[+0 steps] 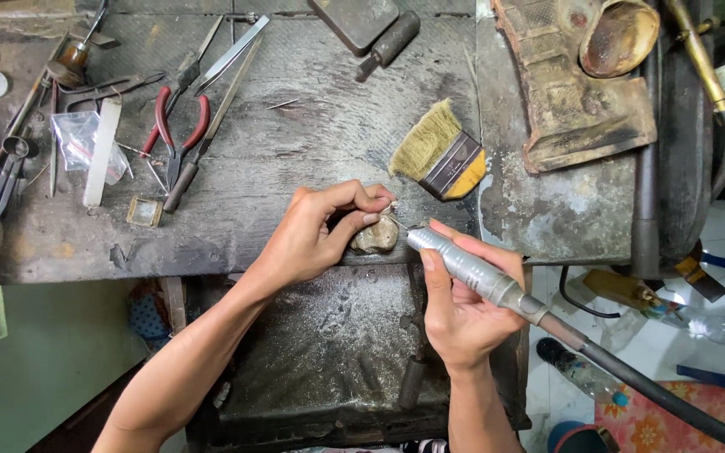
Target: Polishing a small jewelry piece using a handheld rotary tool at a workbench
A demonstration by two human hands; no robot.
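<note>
Head view: a small metal piece (393, 210), pinched in the left hand (320, 231) at bench centre, is met by a rotary handpiece (463, 267) gripped by the right hand (463, 310) at four o'clock, grinding apparently unfinished.

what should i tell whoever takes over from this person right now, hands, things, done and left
Left hand: pinches a tiny workpiece, too small to identify, at its fingertips above the worn bench peg.
Right hand: grips the silver rotary handpiece like a pen, its tip at the pinched piece; its black flexible shaft trails off to the lower right.
Nearby: brush, red-handled pliers and tweezers lie untouched on the bench.
Done: piece and tool in hand, tip at the piece.
Left: how far the work has got cannot be told.
</note>
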